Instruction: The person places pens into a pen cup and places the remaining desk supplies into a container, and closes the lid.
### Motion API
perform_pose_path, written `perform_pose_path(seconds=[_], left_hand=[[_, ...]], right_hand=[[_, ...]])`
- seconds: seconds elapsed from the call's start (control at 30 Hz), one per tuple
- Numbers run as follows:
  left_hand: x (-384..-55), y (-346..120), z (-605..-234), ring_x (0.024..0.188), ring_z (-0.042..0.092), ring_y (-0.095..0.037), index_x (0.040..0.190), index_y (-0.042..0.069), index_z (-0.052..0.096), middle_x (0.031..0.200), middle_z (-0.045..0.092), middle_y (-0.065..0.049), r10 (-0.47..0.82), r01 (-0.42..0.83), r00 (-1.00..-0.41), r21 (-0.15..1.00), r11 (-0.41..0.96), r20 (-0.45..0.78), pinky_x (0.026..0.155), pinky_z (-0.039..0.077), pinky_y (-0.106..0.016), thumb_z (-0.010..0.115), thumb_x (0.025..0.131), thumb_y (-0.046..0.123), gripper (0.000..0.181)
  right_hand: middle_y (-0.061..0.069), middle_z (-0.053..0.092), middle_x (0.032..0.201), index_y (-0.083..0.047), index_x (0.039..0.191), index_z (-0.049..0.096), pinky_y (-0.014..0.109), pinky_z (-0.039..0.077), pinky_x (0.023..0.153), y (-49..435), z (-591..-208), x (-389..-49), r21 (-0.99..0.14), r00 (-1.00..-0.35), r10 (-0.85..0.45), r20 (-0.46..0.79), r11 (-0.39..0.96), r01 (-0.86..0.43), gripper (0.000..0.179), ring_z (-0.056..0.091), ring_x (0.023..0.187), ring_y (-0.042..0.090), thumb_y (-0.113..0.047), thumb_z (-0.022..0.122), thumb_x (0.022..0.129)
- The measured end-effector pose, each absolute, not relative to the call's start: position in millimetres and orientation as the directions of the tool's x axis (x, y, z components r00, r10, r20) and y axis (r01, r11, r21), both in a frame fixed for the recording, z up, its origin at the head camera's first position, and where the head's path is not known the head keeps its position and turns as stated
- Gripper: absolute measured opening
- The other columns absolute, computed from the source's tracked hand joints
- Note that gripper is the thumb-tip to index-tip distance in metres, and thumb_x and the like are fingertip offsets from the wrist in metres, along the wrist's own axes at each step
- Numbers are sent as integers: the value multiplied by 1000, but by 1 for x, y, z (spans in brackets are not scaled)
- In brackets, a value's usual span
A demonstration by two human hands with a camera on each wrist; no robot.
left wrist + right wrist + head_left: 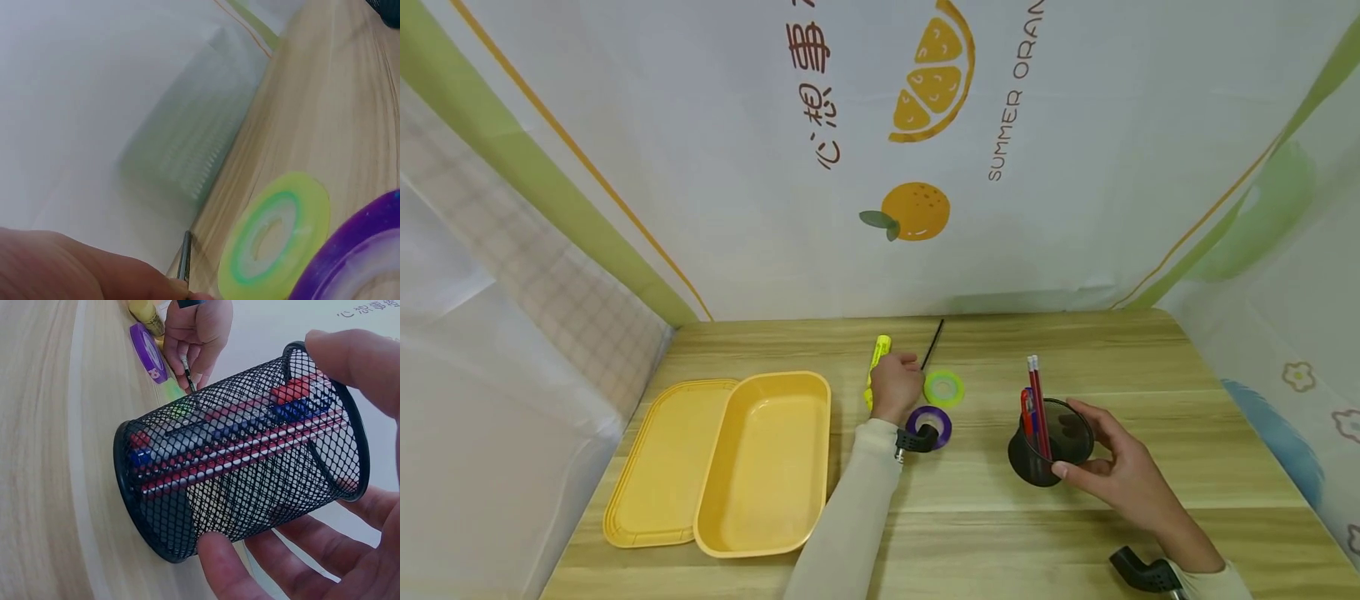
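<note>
My left hand point(897, 387) pinches a slim black pencil point(932, 344) between thumb and fingertips near the table's back edge. In the left wrist view, the dark end of the pencil point(185, 256) sticks out past the fingers. My right hand point(1123, 471) grips a black mesh pen holder point(1028, 462) by its rim, thumb at the near side and fingers round the far side. Inside the holder stand two red-striped pencils point(1040, 408), a red pen point(1026, 408) and a blue pen. A yellow highlighter point(881, 346) lies beside the left hand, partly hidden by it.
A yellow-green tape roll point(956, 398) and a purple tape roll point(945, 435) lie right of the left hand. On the left are a yellow box point(763, 546) and its yellow lid point(662, 467). A printed curtain point(737, 250) hangs behind the table.
</note>
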State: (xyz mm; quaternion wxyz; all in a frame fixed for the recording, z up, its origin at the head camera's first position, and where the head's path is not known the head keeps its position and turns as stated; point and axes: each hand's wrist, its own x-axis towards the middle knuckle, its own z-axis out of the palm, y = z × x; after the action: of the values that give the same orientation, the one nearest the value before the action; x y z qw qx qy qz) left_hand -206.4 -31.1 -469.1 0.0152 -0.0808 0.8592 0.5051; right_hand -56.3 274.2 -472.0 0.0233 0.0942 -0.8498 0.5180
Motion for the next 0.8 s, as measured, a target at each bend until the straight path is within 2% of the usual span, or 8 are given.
perform_pose_path(seconds=[0.2,0.47,0.8], left_hand=[[-203,-33,-466,100,77,-26,118,4,79,109,81,-10,-118,-139,-988,897,421,-97,79,63,-35,73,95,7,24],[-198,-33,-462,97,78,-24,112,7,82,106,82,-9,-116,-142,-987,922,361,-107,79,63,-34,78,92,9,21],[-194,-31,-464,92,78,-23,110,6,84,101,82,-7,-195,-63,-981,942,329,3,68,59,-28,77,94,12,18]], right_hand=[[11,54,148,-12,163,37,33,64,70,273,-470,-56,-877,-981,-138,132,445,-181,83,66,115,3,-9,82,93],[20,54,147,-18,164,38,33,64,70,273,-469,-56,-874,-982,-135,131,452,-179,83,66,114,4,-9,81,94],[21,54,148,-13,163,38,31,63,71,272,-469,-56,-864,-983,-128,134,471,-179,83,66,113,3,-11,82,93]])
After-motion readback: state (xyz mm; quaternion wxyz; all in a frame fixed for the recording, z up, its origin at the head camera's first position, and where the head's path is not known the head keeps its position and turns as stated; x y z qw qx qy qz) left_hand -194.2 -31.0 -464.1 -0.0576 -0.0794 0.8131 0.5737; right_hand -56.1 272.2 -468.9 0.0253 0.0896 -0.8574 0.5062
